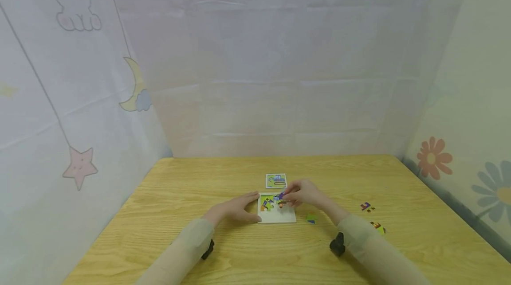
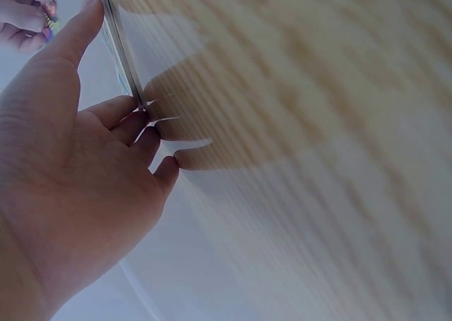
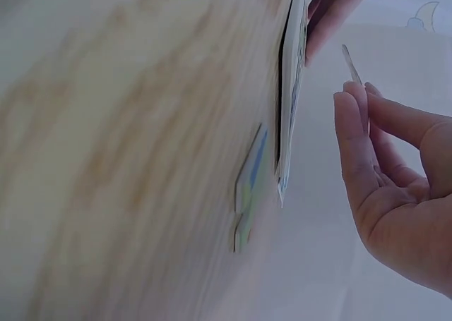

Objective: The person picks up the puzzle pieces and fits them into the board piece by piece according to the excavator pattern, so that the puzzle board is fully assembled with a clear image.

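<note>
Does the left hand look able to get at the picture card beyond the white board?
Likely yes: the left hand touches the left edge of the white board and carries nothing, and the bit of tabletop between it and the picture card shows nothing in the way.

On the table (image 1: 131,232), at the head view's lower centre, lies the puzzle board (image 1: 279,217); the picture card (image 1: 276,181) lies just above it, puzzle pieces (image 1: 312,217) near its right edge, other pieces (image 1: 378,228) farther right.

The held puzzle piece (image 3: 350,63) is partly hidden (its print too small to tell).
</note>
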Demonstrator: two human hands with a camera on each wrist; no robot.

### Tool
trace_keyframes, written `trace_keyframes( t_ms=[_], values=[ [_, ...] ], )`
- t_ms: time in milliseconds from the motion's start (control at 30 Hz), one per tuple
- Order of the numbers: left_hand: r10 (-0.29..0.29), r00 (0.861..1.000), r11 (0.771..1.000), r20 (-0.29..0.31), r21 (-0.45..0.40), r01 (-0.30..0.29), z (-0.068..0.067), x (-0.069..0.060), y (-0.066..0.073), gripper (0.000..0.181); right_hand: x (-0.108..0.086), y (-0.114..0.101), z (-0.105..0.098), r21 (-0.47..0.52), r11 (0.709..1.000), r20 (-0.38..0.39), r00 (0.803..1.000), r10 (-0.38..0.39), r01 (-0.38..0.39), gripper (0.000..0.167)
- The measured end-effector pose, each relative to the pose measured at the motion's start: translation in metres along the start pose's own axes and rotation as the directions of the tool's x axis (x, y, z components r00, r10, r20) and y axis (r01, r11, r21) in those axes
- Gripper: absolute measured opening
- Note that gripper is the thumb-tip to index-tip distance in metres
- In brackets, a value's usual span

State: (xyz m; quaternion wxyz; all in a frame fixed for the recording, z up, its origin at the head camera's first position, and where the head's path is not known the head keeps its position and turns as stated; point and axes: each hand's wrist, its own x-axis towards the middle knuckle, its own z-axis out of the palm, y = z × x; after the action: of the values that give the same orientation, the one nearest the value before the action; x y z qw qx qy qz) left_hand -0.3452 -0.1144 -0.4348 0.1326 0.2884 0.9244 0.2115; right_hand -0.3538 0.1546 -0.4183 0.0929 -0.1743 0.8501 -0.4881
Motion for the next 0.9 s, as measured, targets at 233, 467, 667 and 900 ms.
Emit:
trace_keyframes(
  t_ms=[233, 467, 667, 900],
  values=[
    [0.000, 1.000, 1.000, -0.003, 0.012, 0.000, -0.001, 0.000, 0.000, 0.082, 0.007, 0.000, 0.006, 0.022, 1.000, 0.046, 0.999, 0.018, -0.019, 0.021],
    [0.007, 1.000, 1.000, 0.002, 0.020, -0.007, 0.000, 0.002, -0.001, 0.081, 0.010, -0.002, 0.011, 0.029, 0.999, 0.068, 0.997, 0.041, -0.044, 0.021],
    [0.003, 1.000, 1.000, -0.002, 0.010, -0.003, 0.001, 0.002, -0.001, 0.083, 0.011, -0.001, 0.013, 0.004, 0.998, 0.096, 0.994, 0.057, -0.058, 0.017],
    [0.007, 1.000, 1.000, -0.002, 0.010, -0.007, 0.001, 0.002, -0.002, 0.083, 0.014, 0.000, 0.015, -0.039, 0.997, 0.110, 0.992, 0.069, -0.065, 0.013]
  ],
)
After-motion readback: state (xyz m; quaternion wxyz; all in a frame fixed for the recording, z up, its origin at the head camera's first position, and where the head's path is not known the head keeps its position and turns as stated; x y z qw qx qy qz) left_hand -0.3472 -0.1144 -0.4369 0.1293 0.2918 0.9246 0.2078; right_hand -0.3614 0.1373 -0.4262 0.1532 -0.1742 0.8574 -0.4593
